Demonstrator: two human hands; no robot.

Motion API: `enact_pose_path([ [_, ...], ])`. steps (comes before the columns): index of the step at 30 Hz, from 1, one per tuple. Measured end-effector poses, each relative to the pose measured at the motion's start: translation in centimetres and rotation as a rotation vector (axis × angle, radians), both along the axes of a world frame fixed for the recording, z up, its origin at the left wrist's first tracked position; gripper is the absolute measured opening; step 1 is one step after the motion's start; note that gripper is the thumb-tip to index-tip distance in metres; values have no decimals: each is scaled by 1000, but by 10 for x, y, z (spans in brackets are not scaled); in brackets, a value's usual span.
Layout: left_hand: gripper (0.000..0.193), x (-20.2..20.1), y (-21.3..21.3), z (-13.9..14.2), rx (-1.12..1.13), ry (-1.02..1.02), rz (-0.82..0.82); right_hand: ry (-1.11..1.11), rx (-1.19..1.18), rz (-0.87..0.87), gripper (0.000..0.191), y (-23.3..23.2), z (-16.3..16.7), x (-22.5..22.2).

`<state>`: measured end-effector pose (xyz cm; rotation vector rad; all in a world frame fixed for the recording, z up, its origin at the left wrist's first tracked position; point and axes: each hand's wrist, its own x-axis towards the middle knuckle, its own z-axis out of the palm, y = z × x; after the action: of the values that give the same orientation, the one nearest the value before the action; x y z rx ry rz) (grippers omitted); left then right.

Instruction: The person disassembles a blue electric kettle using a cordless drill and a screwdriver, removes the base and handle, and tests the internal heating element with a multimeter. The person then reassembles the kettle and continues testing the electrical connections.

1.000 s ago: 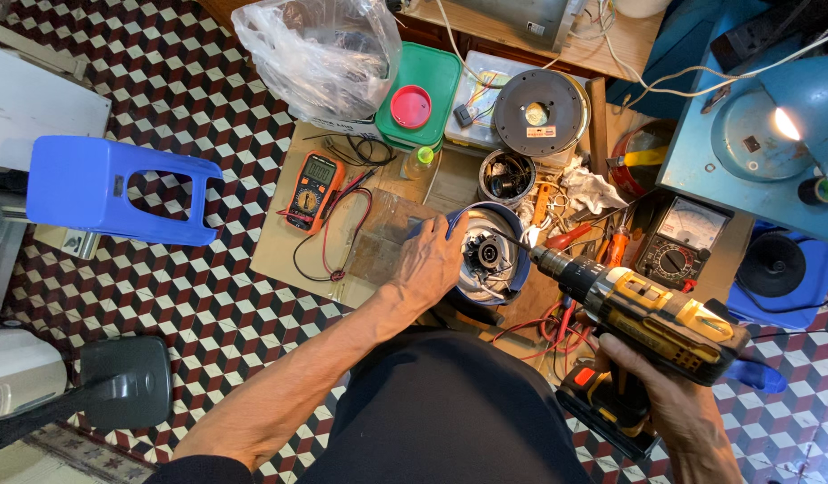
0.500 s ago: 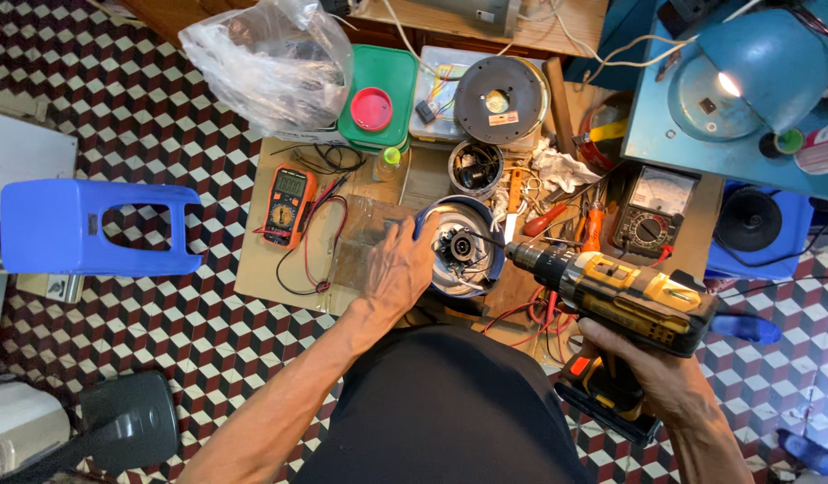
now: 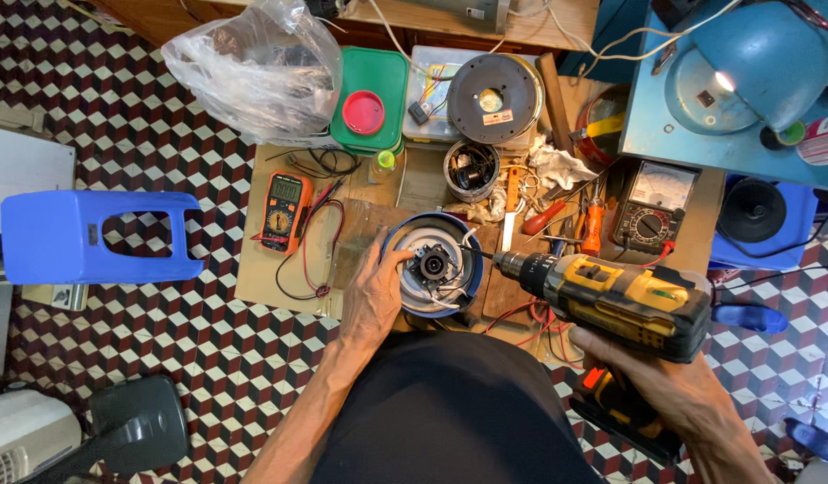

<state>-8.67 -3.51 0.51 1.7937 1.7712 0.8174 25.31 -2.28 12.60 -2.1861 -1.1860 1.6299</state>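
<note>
A round blue-rimmed appliance base with a white inside and a black part at its middle lies on a low wooden board. My left hand rests on its left rim, fingers curled over the edge. My right hand grips the handle of a yellow and black cordless drill. The drill's bit points left and touches the black middle part.
An orange multimeter with red and black leads lies left of the base. Behind are a tin of parts, screwdrivers, an analogue meter, a green lidded box, a plastic bag. A blue stool stands left on the tiled floor.
The view has shifted slightly and drawn closer. The drill's tip has come nearer the middle of the base. My left hand stays on the rim.
</note>
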Motion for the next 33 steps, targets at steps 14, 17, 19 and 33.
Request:
enact_pose_path([
  [14,25,10,-4,9,63,-18,2,62,34,149,44,23,25,-45],
  [17,26,11,-3,10,84,-13,15,109,98,219,41,28,26,-52],
  [19,26,11,-2,11,92,-16,21,126,138,245,40,31,26,-56],
  [33,22,11,-3,14,85,-14,4,9,2,277,38,41,20,-65],
])
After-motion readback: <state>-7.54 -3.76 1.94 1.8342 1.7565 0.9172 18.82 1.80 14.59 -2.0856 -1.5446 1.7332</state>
